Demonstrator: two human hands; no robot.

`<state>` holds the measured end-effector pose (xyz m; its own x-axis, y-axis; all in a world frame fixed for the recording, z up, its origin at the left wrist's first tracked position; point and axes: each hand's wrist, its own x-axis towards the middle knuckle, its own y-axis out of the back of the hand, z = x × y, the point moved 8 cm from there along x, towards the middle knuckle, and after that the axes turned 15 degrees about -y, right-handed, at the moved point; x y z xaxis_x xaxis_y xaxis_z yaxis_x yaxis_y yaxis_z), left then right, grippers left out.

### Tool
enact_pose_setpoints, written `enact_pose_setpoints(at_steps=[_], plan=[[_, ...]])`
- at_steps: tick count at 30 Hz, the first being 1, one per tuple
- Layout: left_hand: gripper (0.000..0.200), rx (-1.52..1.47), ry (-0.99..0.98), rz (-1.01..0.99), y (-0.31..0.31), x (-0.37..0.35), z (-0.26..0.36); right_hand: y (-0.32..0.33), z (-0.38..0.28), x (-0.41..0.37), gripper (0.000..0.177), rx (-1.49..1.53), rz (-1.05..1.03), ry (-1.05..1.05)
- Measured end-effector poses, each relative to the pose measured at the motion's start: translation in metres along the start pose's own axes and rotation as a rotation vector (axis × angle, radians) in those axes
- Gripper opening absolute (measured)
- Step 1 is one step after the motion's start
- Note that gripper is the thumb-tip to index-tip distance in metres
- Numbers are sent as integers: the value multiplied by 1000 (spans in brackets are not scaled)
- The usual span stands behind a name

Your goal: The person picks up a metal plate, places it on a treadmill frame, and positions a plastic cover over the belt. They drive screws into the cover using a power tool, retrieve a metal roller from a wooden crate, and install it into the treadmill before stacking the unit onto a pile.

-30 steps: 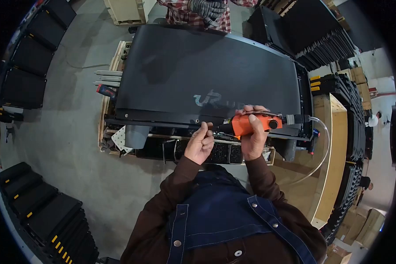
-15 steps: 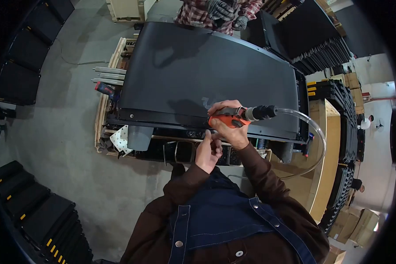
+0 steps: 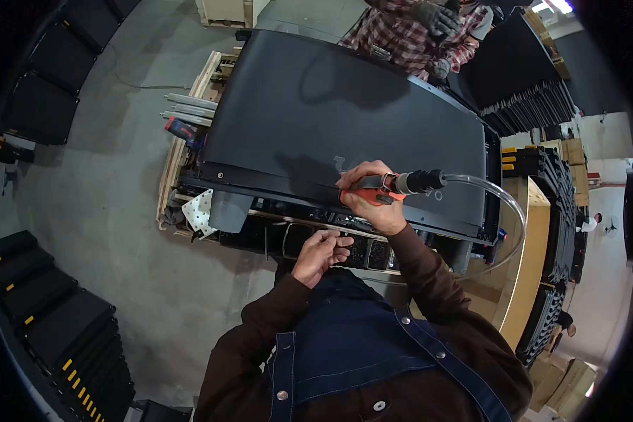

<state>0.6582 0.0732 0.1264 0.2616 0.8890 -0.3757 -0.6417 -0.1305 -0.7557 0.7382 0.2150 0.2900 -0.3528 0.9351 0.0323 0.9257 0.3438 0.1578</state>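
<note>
My right hand (image 3: 374, 200) is wrapped around an orange air tool (image 3: 366, 194), with a clear hose (image 3: 496, 188) leading off its black fitting. The tool is over the near edge of a large black belt-covered deck (image 3: 316, 105); its working tip is hidden by my hand. My left hand (image 3: 318, 257) is lower and to the left, over a row of black parts bins (image 3: 377, 254) below that edge. Its thumb and fingers are drawn together; what they hold, if anything, is too small to make out.
A red and black power driver (image 3: 181, 130) lies by the deck's left end, near metal bars (image 3: 190, 105). A white perforated plate (image 3: 200, 213) sits at the near left corner. Across the deck stands a gloved co-worker (image 3: 408, 35). An open wooden crate (image 3: 517, 246) is on the right.
My left hand has moved down and left, away from the tool, to the bins, its fingers drawing together. My right hand still holds the tool at the edge. The view has shifted slightly.
</note>
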Motion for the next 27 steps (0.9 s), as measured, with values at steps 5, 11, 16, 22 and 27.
enact_pose_setpoints(at_steps=[5, 11, 16, 22, 27], plan=[[22, -129, -47, -20, -8, -9, -4, -1, 4, 2, 29, 83, -57, -23], [24, -55, -157, 24, -15, -20, -6, 1, 2, 6, 30, 99, -126, -59], [30, 30, -191, 14, -12, -20, -8, 0, -2, 3, 27, 99, -144, 17], [32, 80, -173, 154, 3, -23, 4, -4, -9, 2, 35, 136, -221, -86], [34, 212, -174, 106, 13, -33, 20, -11, -10, -23, 29, 104, 276, -82]])
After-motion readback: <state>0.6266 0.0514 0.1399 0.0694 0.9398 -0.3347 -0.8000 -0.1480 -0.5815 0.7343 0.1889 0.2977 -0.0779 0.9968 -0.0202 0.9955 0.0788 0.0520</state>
